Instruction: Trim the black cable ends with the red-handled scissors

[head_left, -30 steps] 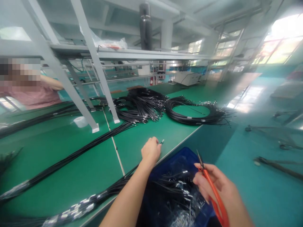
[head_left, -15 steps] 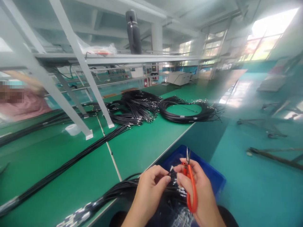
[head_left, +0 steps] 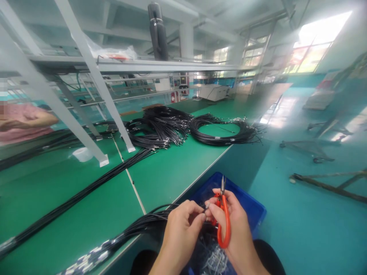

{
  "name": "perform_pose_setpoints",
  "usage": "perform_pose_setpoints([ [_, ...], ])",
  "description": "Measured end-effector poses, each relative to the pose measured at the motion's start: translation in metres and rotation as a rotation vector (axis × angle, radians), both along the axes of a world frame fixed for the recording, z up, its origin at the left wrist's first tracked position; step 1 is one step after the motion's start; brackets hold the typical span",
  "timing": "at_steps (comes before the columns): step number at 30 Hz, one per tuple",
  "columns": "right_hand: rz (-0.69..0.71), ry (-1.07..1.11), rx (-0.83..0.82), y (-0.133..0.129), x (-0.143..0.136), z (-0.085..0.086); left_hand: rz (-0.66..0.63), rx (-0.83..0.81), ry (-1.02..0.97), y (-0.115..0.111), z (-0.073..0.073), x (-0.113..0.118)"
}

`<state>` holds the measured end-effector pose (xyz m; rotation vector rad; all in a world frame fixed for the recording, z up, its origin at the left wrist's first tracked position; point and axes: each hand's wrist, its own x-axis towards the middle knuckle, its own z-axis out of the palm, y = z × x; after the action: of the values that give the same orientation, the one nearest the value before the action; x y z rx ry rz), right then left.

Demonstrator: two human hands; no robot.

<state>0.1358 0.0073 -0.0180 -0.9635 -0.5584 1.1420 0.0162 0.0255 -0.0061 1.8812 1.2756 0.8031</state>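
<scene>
My left hand (head_left: 182, 225) pinches a thin black cable end between thumb and fingertips, just over a blue bin (head_left: 254, 204). Close against it, the fingertips of my right hand (head_left: 237, 223) meet the same spot. A pair of red-handled pliers (head_left: 228, 225) rests in my right hand, its narrow metal jaws pointing up and away from me. Whatever small piece sits between the fingertips is mostly hidden. From the left, a bundle of black cables (head_left: 137, 228) runs over the bench edge toward my hands. Small pale parts (head_left: 216, 261) lie below them in the bin.
Coiled black cables (head_left: 218, 142) and a heap of cables (head_left: 169, 122) lie on the green bench (head_left: 166, 172). Shelf posts (head_left: 96, 76) rise at left beside a white roll (head_left: 82, 154). Another person in pink (head_left: 27, 118) is across the bench.
The view has shifted slightly. My right hand's fingertips have closed in on my left hand's pinch, and the pliers stay in my right hand. The other person's arm has come down.
</scene>
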Motion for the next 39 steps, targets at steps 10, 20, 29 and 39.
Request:
perform_pose_setpoints([
  [10,0.072,0.230,-0.111,-0.009,-0.016,0.012,-0.083,-0.129,-0.411,-0.002,-0.004,-0.001],
  [20,0.177,0.308,-0.085,-0.001,-0.014,0.008,-0.130,-0.381,-0.695,0.013,0.009,-0.004],
  [29,0.172,0.385,-0.105,0.002,-0.014,0.010,-0.131,-0.378,-0.827,0.013,0.001,-0.001],
  [39,0.168,0.425,-0.122,0.008,-0.013,0.010,0.102,0.335,-0.095,0.009,0.003,-0.011],
])
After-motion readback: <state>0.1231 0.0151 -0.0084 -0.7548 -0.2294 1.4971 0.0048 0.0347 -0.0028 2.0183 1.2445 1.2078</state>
